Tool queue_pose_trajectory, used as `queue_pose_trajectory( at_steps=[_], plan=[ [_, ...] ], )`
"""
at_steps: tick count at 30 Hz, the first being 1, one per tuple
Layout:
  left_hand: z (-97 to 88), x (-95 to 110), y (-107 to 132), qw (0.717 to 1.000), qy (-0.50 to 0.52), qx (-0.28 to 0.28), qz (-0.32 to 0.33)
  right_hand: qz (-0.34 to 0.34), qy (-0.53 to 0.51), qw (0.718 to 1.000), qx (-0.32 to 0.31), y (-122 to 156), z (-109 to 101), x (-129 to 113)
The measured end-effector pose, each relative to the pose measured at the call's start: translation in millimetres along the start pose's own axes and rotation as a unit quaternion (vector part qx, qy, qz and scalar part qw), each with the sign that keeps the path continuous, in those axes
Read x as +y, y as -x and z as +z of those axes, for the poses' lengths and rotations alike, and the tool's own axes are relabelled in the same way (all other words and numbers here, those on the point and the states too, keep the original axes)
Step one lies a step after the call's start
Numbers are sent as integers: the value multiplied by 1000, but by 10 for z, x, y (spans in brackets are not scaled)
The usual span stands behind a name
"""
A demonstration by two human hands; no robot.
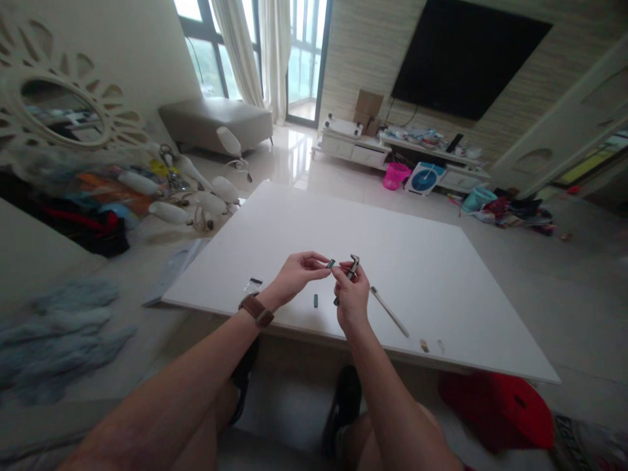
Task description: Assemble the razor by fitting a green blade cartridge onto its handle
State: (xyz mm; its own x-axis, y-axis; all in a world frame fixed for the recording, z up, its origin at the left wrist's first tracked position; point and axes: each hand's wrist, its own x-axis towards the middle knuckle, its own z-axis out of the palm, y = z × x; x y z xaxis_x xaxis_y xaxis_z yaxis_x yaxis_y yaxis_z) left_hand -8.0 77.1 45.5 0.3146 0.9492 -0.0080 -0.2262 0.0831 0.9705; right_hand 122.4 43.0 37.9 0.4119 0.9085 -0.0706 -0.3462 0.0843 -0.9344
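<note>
Over the near part of the white table (pixel 353 229), my left hand (pixel 297 271) pinches a small flat green piece with a dark edge (pixel 330 264). Beside it, my right hand (pixel 352 291) is wrapped round a slim silver tool with a bent metal head (pixel 354 261) and a dark lower end. The right thumb and fingertip are at the green piece too; whether they grip it I cannot tell. Below the hands lies a similar small dark green rectangular piece (pixel 315 301). A small clear packet with a black strip (pixel 253 286) is near my left wrist.
Right of my hands lie a long thin stick with a dark tip (pixel 390 312), a small tan piece (pixel 424 345) and a small clear piece (pixel 440 346). A lamp with several white shades (pixel 196 196) stands left of the table. A red object (pixel 500 409) is below its right edge.
</note>
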Motion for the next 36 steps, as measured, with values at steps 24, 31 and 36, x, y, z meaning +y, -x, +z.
queue_pose_trajectory(
  at_steps=[24, 31, 36],
  plan=[
    [-166, 87, -71, 999, 12, 39, 7, -52, 149, 980, -118, 43, -95, -185],
    [-263, 127, -77, 1000, -5, 21, 11, -123, 240, 949, -162, 88, -121, -190],
    [-259, 131, -55, 999, -31, -19, 14, -137, 250, 942, -178, 99, -108, -201]
  ],
)
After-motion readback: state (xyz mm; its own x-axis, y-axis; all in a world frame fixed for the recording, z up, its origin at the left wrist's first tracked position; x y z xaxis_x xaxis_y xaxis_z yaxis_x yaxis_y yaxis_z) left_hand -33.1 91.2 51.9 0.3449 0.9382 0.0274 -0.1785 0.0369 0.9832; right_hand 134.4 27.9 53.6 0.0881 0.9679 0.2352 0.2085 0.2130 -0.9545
